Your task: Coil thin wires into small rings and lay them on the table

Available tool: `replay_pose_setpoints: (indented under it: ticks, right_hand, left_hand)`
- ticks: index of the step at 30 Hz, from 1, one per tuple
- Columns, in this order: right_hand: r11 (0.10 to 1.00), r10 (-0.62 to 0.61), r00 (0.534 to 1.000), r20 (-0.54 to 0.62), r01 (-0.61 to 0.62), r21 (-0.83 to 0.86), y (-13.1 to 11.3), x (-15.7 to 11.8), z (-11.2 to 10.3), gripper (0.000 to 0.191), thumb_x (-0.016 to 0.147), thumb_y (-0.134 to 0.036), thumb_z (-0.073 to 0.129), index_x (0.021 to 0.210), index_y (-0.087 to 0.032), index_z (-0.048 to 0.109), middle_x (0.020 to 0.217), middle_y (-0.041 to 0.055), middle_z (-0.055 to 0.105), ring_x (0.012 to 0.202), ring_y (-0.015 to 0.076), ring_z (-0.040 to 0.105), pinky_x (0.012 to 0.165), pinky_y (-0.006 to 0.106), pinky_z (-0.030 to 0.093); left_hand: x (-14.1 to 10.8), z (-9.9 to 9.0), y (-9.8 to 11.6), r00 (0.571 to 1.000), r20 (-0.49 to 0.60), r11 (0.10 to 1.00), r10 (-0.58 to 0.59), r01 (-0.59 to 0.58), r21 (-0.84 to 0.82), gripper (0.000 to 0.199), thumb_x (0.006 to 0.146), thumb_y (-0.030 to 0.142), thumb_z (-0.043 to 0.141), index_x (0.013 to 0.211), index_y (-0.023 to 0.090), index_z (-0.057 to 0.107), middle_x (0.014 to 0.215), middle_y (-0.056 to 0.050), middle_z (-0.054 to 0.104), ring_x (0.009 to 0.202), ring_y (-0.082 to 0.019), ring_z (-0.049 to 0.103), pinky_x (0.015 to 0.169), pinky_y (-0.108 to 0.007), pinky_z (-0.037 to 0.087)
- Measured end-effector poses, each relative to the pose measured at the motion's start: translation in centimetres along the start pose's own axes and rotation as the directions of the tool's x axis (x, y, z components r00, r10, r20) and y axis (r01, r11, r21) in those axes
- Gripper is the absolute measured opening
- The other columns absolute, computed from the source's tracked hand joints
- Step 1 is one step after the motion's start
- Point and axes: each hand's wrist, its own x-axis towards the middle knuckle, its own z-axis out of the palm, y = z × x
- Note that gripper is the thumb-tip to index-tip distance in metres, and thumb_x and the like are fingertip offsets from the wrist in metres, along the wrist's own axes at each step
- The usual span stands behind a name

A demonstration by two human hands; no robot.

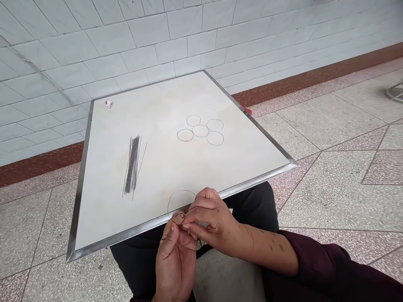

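Observation:
My left hand (174, 264) and my right hand (209, 222) meet at the near edge of a white metal-framed board (157, 96), both pinching a thin wire ring (181, 201). A small tan pad (178, 218) sits at the pinch, and the fingers hide part of the ring. Further up the board lie several similar wire rings (200, 130), some touching or overlapping. To the left rests a bundle of thin dark wires (132, 165), with a few strands splayed. A small white-and-red object (108, 104) lies in the far left corner.
The board rests across my dark trousers (252, 205). A red item (247, 110) pokes out past the board's far right edge. A white tiled wall (147, 29) with brown skirting (315, 73) runs behind, above a speckled tile floor (333, 197).

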Motion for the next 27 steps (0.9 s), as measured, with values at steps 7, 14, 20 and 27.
replay_pose_setpoints:
  ticks: [7, 14, 20, 27]
  right_hand:
    - [0.999, -0.033, 0.999, 0.024, 0.033, 0.018, 0.0, 0.1, -0.4, 0.003, 0.089, -0.021, 0.065, 0.089, -0.023, 0.068, 0.079, -0.0013, 0.069, 0.082, 0.0154, 0.057, 0.082, 0.036, 0.044]
    - [0.998, -0.062, 0.998, 0.018, 0.063, -0.011, 0.4, -0.2, -0.5, 0.004, 0.091, -0.021, 0.063, 0.090, -0.023, 0.067, 0.080, -0.0010, 0.069, 0.087, 0.0166, 0.056, 0.084, 0.036, 0.042]
    - [0.994, -0.068, 0.998, 0.005, 0.068, -0.084, 0.6, -0.2, -0.6, 0.018, 0.083, -0.035, 0.075, 0.093, -0.023, 0.066, 0.085, -0.0003, 0.069, 0.084, 0.0162, 0.057, 0.081, 0.035, 0.042]
    - [0.993, -0.089, 0.992, -0.083, 0.082, -0.089, -0.4, 0.0, 0.0, 0.001, 0.087, -0.021, 0.066, 0.086, -0.022, 0.066, 0.079, -0.0012, 0.069, 0.082, 0.0163, 0.056, 0.078, 0.035, 0.042]
  left_hand:
    - [-0.1, 0.1, 0.3, 0.999, -0.039, 1.000, -0.014, 0.013, -0.016, 0.006, 0.080, 0.019, 0.072, 0.085, 0.015, 0.074, 0.085, -0.002, 0.070, 0.083, -0.012, 0.064, 0.082, -0.023, 0.053]
    - [-0.1, 0.1, 0.3, 1.000, -0.021, 1.000, -0.017, 0.017, 0.003, 0.007, 0.079, 0.018, 0.072, 0.085, 0.015, 0.073, 0.087, -0.002, 0.070, 0.083, -0.012, 0.064, 0.082, -0.023, 0.053]
    - [0.0, -0.4, 0.4, 0.996, -0.072, 0.998, 0.055, -0.052, 0.036, 0.008, 0.083, 0.017, 0.068, 0.089, 0.018, 0.073, 0.094, -0.003, 0.070, 0.089, -0.013, 0.064, 0.079, -0.022, 0.053]
    - [-0.3, 0.4, 0.1, 0.998, -0.016, 0.996, 0.064, -0.063, 0.067, 0.007, 0.079, 0.020, 0.074, 0.087, 0.020, 0.073, 0.093, -0.002, 0.071, 0.093, -0.014, 0.065, 0.087, -0.025, 0.053]
